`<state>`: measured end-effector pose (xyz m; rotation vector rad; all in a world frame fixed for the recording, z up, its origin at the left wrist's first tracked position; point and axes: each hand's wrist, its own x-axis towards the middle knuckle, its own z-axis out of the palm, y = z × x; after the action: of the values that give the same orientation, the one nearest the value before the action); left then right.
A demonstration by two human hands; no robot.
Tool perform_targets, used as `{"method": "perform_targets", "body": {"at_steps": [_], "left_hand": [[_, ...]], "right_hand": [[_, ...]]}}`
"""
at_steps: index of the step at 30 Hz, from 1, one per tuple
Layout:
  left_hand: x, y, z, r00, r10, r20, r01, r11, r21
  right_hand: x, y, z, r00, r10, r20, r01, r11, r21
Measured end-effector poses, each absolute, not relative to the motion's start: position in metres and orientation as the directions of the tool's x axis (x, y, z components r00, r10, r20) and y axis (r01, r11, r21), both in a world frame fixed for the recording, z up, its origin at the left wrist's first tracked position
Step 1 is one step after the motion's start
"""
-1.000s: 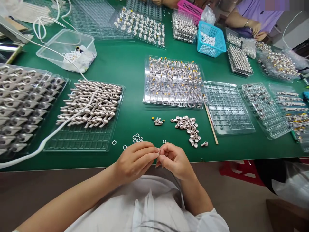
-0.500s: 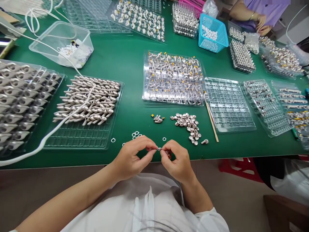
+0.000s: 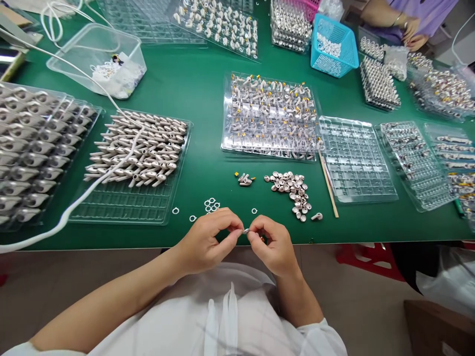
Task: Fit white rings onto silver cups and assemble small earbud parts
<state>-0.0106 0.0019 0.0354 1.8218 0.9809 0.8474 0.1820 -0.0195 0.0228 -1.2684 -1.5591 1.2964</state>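
Pinched a small part (image 3: 246, 231) in the grip of left hand (image 3: 214, 241) and right hand (image 3: 272, 244), near white rings (image 3: 213, 205).

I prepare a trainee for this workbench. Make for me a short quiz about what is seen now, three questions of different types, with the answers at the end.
1. True or false: the left hand and right hand pinch a small part between them.
2. What does the blue basket hold?
A) cables
B) white parts
C) wooden sticks
3. Fill in: the stick lies beside a transparent ____.

Key: 1 true; 2 B; 3 tray.
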Motion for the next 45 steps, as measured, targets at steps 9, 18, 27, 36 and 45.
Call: {"method": "perform_targets", "body": {"at_steps": [9, 18, 27, 36, 45], "left_hand": [[-0.009, -0.001, 0.038, 0.524, 0.848, 0.077, 0.191, -0.205, 0.960], [-0.017, 0.005, 0.029, 0.380, 0.903, 0.201, 0.495, -0.382, 0.781], [-0.015, 0.034, 0.020, 0.463, 0.811, 0.359, 0.718, -0.580, 0.384], [0.060, 0.104, 0.027, 0.651, 0.755, 0.078, 0.713, -0.644, 0.278], [0.065, 0.120, 0.019, 0.693, 0.720, -0.038, 0.701, -0.661, 0.267]], "right_hand": [[0.185, -0.020, 0.016, -0.373, 0.903, -0.212, -0.082, -0.260, -0.962], [0.188, -0.021, 0.015, -0.403, 0.887, -0.227, -0.213, -0.332, -0.919], [0.217, -0.031, 0.012, -0.236, 0.959, -0.157, -0.150, -0.196, -0.969], [0.222, -0.036, 0.006, -0.189, 0.973, -0.136, -0.015, -0.141, -0.990], [0.230, -0.038, 0.007, -0.162, 0.976, -0.146, -0.017, -0.151, -0.988]]}}
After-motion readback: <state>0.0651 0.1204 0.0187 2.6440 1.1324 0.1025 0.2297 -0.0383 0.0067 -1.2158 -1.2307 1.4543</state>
